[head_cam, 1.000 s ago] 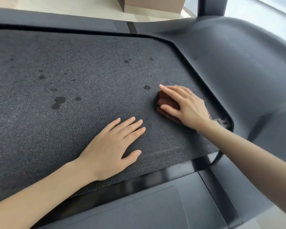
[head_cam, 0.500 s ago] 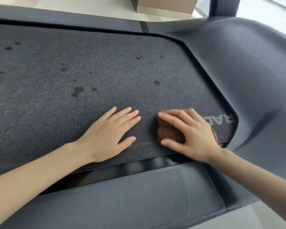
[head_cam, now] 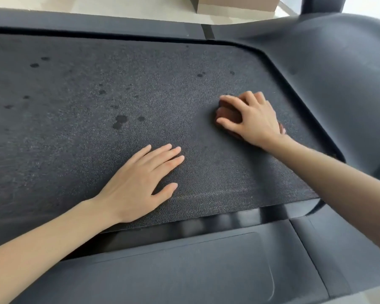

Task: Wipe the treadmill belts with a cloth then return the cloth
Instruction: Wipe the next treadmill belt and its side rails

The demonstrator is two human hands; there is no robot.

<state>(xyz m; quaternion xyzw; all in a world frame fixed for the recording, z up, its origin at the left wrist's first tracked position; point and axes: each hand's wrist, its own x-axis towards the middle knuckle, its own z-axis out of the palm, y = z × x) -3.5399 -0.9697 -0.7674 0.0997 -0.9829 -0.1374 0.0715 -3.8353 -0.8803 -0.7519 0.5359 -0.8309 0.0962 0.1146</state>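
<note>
Cloth (head_cam: 227, 114): a small reddish-brown wad lying on the treadmill belt (head_cam: 75, 154), toward the belt's right end, near the curved edge of the motor cover (head_cam: 338, 73). Most of it is hidden; only bunched folds show between the fingers, and a sliver shows by the wrist.

Right hand (head_cam: 253, 119): on top of the cloth, fingers bent and spread over it, thumb alongside, holding it down against the belt.

Left hand (head_cam: 140, 183): flat on the belt, palm down, fingers straight and slightly fanned, holding nothing. It lies nearer the camera than the cloth and apart from it.

Belt surface: dark grey, grainy texture. Dark spots (head_cam: 120, 121) are scattered over the left and middle portions, with a few more near the far right corner.

Surroundings: black side rails run along the near edge (head_cam: 184, 270) and the far edge (head_cam: 97, 23). Beyond the far rail are pale floor (head_cam: 75, 5), the bottom of a cardboard box (head_cam: 235, 3) and a dark upright post (head_cam: 320, 4).
</note>
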